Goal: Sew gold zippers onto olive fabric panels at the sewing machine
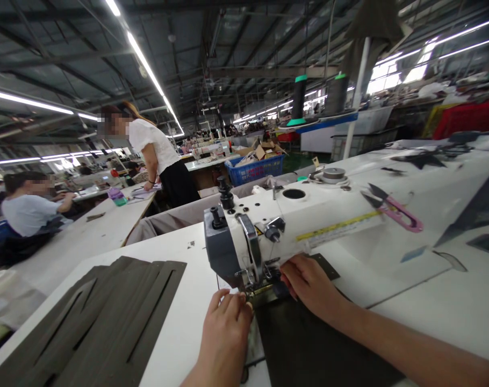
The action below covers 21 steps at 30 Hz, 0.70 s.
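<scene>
A white sewing machine (268, 226) stands in front of me, its dark head (222, 247) towards the left. My left hand (228, 328) is just left of the needle area, fingers curled together; whatever they may hold is hidden. Close beside the presser foot, on the right, my right hand (309, 282) has its fingers pinched, and their tips are hidden against the machine. Under my right forearm a dark grey-brown fabric piece (304, 344) lies on the machine bed.
Stacked dark fabric pieces (119, 317) with slits lie on the white table (188, 285) at left. Pink-handled thread snips (401, 212) rest on the machine arm. Behind are thread cones (299, 102), a blue crate (254, 171), a standing person (159, 150) and a seated person (30, 209).
</scene>
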Motion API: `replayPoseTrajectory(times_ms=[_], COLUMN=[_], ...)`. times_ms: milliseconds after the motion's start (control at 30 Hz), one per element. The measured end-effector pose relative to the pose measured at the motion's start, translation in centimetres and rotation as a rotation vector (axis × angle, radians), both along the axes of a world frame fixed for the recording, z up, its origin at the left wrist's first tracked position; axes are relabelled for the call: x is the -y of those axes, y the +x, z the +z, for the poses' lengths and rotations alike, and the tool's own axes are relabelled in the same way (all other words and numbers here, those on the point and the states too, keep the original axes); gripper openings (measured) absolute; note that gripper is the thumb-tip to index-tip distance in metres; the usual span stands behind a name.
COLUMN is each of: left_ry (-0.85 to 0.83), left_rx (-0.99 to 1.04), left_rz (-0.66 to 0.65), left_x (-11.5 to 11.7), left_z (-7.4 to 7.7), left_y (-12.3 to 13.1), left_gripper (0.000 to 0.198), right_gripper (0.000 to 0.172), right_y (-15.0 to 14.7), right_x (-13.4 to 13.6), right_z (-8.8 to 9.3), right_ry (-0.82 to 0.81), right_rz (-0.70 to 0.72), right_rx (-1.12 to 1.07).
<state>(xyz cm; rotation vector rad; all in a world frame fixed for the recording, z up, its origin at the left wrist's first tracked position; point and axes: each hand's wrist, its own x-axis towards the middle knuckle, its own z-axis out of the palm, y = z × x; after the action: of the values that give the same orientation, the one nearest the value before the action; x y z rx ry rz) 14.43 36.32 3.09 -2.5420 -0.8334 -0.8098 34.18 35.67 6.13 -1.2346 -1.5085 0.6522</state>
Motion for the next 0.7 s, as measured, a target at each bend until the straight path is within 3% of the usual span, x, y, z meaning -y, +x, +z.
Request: replayPoseTrajectory(times_ms=[700], left_ry=[0.059], left_rx=[0.026], left_rz=[-0.029], left_x=[0.29], left_z=[0.58], left_y=[0.11], left_gripper=[0.023], right_gripper=[0.03], right_y=[0.08], right_x=[-0.05], right_z=[-0.4], right_ry=[-0.068], right_rz=[0.022], right_rx=[-0.021])
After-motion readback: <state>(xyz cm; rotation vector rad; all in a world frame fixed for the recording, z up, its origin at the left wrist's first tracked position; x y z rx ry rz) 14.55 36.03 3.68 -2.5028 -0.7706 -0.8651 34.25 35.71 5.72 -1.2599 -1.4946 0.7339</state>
